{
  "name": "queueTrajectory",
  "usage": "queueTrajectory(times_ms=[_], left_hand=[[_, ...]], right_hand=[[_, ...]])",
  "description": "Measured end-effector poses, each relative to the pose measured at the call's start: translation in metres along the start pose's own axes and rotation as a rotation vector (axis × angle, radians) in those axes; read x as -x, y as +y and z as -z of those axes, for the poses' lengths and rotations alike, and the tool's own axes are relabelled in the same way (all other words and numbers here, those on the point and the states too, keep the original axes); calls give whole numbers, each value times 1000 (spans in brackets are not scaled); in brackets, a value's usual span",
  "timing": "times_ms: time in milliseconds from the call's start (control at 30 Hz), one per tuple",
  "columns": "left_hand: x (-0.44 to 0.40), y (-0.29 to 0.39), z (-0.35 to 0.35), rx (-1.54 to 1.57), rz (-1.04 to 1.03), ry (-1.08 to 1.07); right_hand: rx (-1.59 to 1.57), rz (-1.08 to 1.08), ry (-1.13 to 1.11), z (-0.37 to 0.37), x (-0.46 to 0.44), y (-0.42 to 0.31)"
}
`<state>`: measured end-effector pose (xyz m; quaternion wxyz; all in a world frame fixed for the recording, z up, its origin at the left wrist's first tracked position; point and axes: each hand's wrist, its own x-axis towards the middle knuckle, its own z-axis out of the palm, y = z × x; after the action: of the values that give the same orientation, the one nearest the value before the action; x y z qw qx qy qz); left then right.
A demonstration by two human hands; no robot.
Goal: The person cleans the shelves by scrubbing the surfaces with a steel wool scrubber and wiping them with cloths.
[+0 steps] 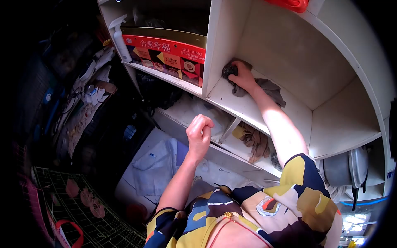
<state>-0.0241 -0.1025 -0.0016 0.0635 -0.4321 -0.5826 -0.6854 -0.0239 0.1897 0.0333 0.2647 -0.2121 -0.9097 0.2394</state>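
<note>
The right hand [243, 77] hides part of the cloth [271, 91]; the top edge cuts off a red item [291, 4], too partial to name.

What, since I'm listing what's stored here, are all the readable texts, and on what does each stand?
"合家幸福": red box
"DELIXING": same box
"SHI JIN BING", ending unclear: same box
"CRISP": same box
Too small or blurred: the box's smaller print, the blue mark on the white cloth.
</note>
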Motion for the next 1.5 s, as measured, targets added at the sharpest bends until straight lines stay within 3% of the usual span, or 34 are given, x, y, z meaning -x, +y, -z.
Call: queueTrajectory(times_ms=[167,233,367,400,667,800,967,1033,1167,1233,1300,1400,1433,1500], left_hand=[[-4,7,2,12,56,81],[-9,1,-7,50,36,134],[-24,15,-37,68,-90,119],[-27,15,-42,93,-97,101],[-15,24,-85,215,-45,38],[-8,20,-92,208,-50,-5],[-5,8,-84,138,10,11],[-14,8,-83,-117,-63,-66],[-40,4,-95,-265,-168,-142],[-46,-16,-100,-302,-161,-209],[-44,-22,-102,-454,-147,-230],[-43,-19,-103,-515,-154,-223],[-43,-19,-102,-507,-167,-222],[-43,-19,-102,-494,-173,-220]], right_hand=[[-107,226,-79,-7,64,-47],[-78,238,-41,-11,80,-69],[-22,332,-210,14,110,-89],[-19,371,-134,17,118,-86],[-9,149,51,111,198,11],[122,-123,91,173,248,48],[280,-153,107,165,260,31],[358,-220,20,154,254,11],[196,-112,-62,135,229,-1],[352,-100,124,130,220,-16],[553,109,156,137,215,-45],[232,298,-87,121,214,-37],[216,348,-51,117,217,-31],[28,251,-35,125,219,-9]])
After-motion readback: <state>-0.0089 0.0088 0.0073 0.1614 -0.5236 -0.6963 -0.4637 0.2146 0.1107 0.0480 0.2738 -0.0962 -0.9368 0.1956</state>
